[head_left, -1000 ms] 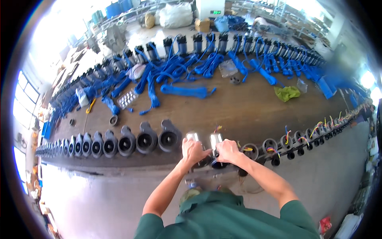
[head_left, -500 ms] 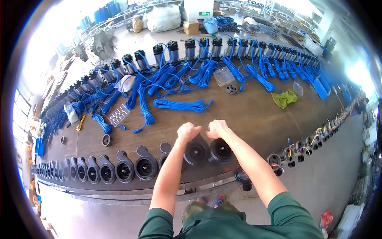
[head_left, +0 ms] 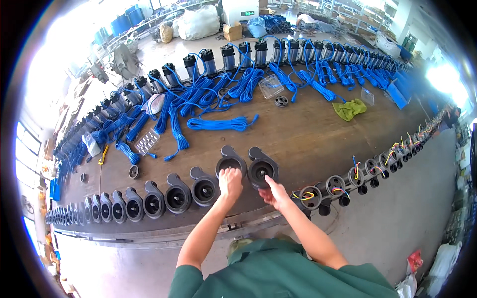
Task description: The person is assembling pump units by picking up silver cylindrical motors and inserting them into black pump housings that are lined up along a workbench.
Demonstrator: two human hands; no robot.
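Worktop point(head_left: 308, 144) of dark brown board was seen stretching across the whole view, long enough for parts to be laid out in rows. Along its far edge a line of cylindrical pump motors point(head_left: 228, 55) was stood upright, each trailing a blue cable point(head_left: 218, 123) that was coiled on the board, apparently so the leads stayed clear of the near edge. Along the near edge a row of dark grey pump housings point(head_left: 176, 197) was set side by side, round openings turned toward the person, probably so each could be reached in turn. Two housings stood slightly forward of that row. The left hand point(head_left: 230, 182) was laid over the lower rim of the left housing point(head_left: 230, 163), fingers curled and gripping it, seemingly to steady it. The right hand point(head_left: 273, 195) was blurred just below the right housing point(head_left: 262, 169); whether it was clenched or released could not be told. To the right, smaller stators with coloured wires point(head_left: 343, 186) were lined up. A green rag point(head_left: 349, 109) and a clear plastic tray point(head_left: 147, 141) were left further back.
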